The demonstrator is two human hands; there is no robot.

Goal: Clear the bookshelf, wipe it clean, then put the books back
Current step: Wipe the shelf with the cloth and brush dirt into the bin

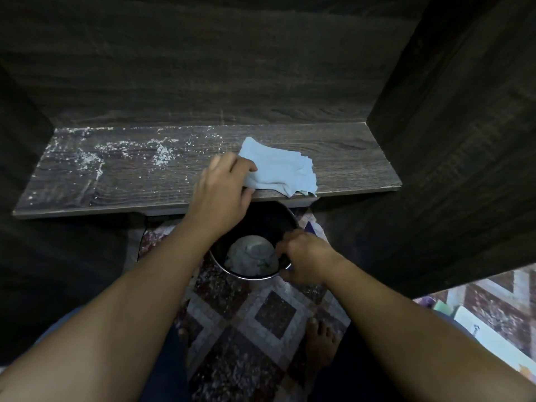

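Bookshelf [116,181]: left hand [223,190] grips cloth [284,169], right hand [304,256] bucket [261,221].

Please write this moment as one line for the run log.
step: wipe shelf | left hand: holds blue cloth | right hand: grips bin rim | white dust: on shelf's left part

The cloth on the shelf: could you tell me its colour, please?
The cloth is plain pale blue, best seen in the head view.
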